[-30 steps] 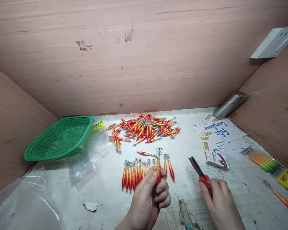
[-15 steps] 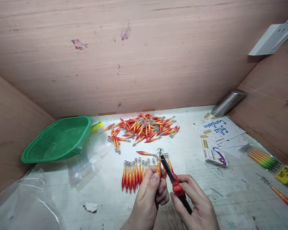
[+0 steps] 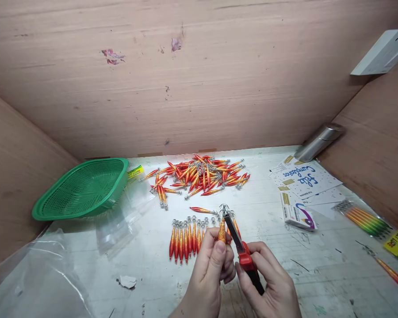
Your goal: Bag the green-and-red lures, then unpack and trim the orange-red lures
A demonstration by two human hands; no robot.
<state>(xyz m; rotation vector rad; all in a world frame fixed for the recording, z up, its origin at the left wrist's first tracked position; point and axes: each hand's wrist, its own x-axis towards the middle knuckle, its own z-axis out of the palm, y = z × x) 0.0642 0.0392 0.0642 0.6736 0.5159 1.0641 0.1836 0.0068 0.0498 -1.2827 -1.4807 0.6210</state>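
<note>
My left hand is closed round an orange-red squid-jig lure, held upright with its metal hook crown at the top. My right hand grips red-handled pliers, whose dark jaws reach up to the lure's hook end. Just behind my hands, a neat row of the same lures lies side by side on the white table. Farther back a loose pile of lures is spread out, with one single lure lying between pile and row.
A green mesh basket sits at the left, with clear plastic bags beside and before it. At the right lie printed cards, a small box, a metal cylinder and a packet of green-yellow lures. Wooden walls enclose the table.
My right hand picked the pliers up from the table at the right and brought them to the lure held in my left hand. The jaws now meet the hook end.
</note>
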